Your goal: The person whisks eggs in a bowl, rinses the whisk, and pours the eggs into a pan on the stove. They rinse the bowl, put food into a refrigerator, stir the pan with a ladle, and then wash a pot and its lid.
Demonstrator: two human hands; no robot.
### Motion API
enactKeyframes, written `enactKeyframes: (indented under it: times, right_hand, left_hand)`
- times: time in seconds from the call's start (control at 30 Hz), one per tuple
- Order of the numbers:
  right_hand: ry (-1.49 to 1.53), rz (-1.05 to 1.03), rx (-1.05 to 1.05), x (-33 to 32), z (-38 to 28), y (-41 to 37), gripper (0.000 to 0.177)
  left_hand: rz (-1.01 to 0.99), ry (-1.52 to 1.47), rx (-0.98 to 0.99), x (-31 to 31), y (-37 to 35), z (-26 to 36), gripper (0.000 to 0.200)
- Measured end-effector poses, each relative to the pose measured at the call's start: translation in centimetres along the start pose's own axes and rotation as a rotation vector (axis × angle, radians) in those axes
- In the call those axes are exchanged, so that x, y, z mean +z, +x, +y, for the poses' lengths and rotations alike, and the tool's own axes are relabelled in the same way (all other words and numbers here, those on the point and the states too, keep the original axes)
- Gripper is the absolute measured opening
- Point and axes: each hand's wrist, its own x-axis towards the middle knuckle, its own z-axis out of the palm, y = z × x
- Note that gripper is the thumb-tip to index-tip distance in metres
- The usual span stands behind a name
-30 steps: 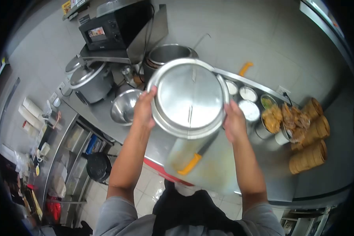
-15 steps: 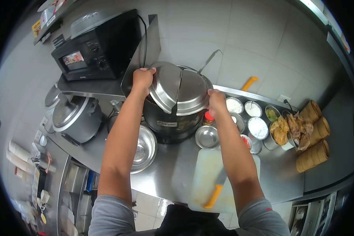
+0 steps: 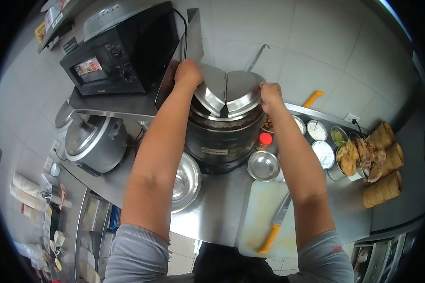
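A hinged two-part steel lid (image 3: pixel 227 92) sits tilted over the mouth of a large dark round cooker pot (image 3: pixel 222 139) at the back of the counter. My left hand (image 3: pixel 188 73) grips the lid's left edge. My right hand (image 3: pixel 270 93) grips its right edge. A ladle handle (image 3: pixel 257 56) sticks up behind the lid. Part of the pot's rim shows below the lid's front edge.
A microwave (image 3: pixel 113 54) stands on a shelf at left, with a rice cooker (image 3: pixel 92 141) below it. Two steel bowls (image 3: pixel 186 181) (image 3: pixel 263 166), a red-capped bottle (image 3: pixel 264 140), a cutting board with an orange-handled knife (image 3: pixel 275 228), condiment tubs and bamboo steamers (image 3: pixel 385 177) crowd the counter.
Both hands carried the lid from up near the camera out over the pot and lowered it onto the opening. The camera view tilted toward the back wall.
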Motion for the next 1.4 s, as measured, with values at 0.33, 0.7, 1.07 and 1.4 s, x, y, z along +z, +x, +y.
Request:
enactKeyframes:
  times: [0.33, 0.7, 1.07, 1.4]
  right_hand:
    - [-0.204, 0.159, -0.075, 0.8, -0.2, -1.3, 0.024]
    - [-0.3, 0.246, -0.055, 1.1, 2.0, 0.5, 0.027]
    - [-1.026, 0.138, -0.182, -0.1, 1.4, -2.0, 0.045]
    - [-0.859, 0.088, -0.62, -8.7, 2.6, -13.8, 0.043]
  left_hand:
    - [-0.077, 0.083, 0.028, 0.1, -1.1, 0.3, 0.043]
    - [-0.191, 0.211, 0.189, 3.6, -2.2, -1.3, 0.069]
    - [-0.251, 0.385, 0.233, 2.5, -6.0, -0.6, 0.063]
    - [-0.2, 0.6, 0.726, 6.9, -3.3, -5.3, 0.039]
